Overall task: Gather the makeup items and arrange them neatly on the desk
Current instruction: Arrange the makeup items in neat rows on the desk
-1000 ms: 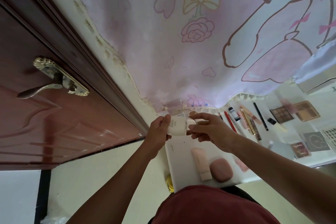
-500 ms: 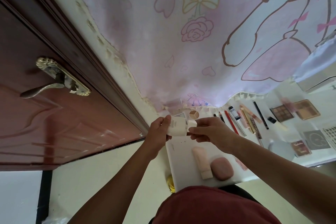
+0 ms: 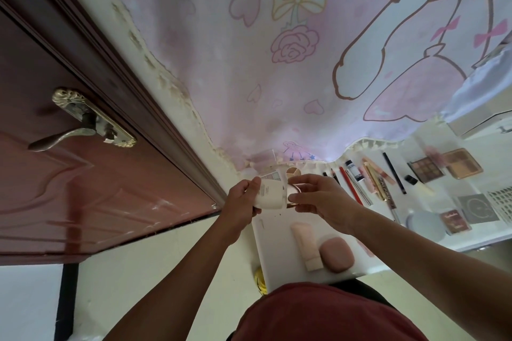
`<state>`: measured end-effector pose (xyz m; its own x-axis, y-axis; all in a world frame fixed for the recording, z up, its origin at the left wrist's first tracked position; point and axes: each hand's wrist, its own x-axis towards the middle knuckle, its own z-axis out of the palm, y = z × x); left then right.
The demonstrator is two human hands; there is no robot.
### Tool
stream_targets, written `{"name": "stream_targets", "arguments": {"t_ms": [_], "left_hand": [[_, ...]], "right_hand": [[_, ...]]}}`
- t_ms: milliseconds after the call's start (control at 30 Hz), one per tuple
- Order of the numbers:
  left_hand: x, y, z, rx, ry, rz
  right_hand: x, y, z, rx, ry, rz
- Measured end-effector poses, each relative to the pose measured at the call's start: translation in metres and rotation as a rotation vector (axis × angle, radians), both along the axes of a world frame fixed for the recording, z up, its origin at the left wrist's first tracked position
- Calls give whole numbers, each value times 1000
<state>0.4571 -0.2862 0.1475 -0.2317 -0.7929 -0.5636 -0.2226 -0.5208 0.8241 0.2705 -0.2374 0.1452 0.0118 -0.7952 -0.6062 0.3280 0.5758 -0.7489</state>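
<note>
My left hand [image 3: 241,203] grips the body of a white cosmetic tube [image 3: 271,193] held sideways above the left end of the white desk [image 3: 273,252]. My right hand [image 3: 322,198] pinches the tube's rose-gold cap [image 3: 293,194] between thumb and fingers. Below them a pale pink tube [image 3: 306,245] and a pink rounded case [image 3: 336,255] lie side by side. A row of pencils and lip sticks [image 3: 360,180] lies to the right, with two eyeshadow palettes [image 3: 443,167] beyond it.
A small round compact [image 3: 293,171] and a light palette [image 3: 270,176] sit at the desk's back edge under the pink cartoon curtain [image 3: 304,63]. A brown door with a brass handle [image 3: 83,122] stands left. More small cases [image 3: 471,209] lie at the right end.
Both hands stay on the white tube. My right hand has shifted its fingers around the cap end, and the rose-gold cap shows more.
</note>
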Motion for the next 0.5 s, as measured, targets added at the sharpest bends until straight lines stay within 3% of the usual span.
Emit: {"name": "stream_targets", "arguments": {"t_ms": [200,500], "left_hand": [[2,-1,-2,-11,-16,-25],[3,0,-7,-4,1,-22]], "right_hand": [[0,3,2,-16,99,45],[-4,-1,4,16,8,17]]}}
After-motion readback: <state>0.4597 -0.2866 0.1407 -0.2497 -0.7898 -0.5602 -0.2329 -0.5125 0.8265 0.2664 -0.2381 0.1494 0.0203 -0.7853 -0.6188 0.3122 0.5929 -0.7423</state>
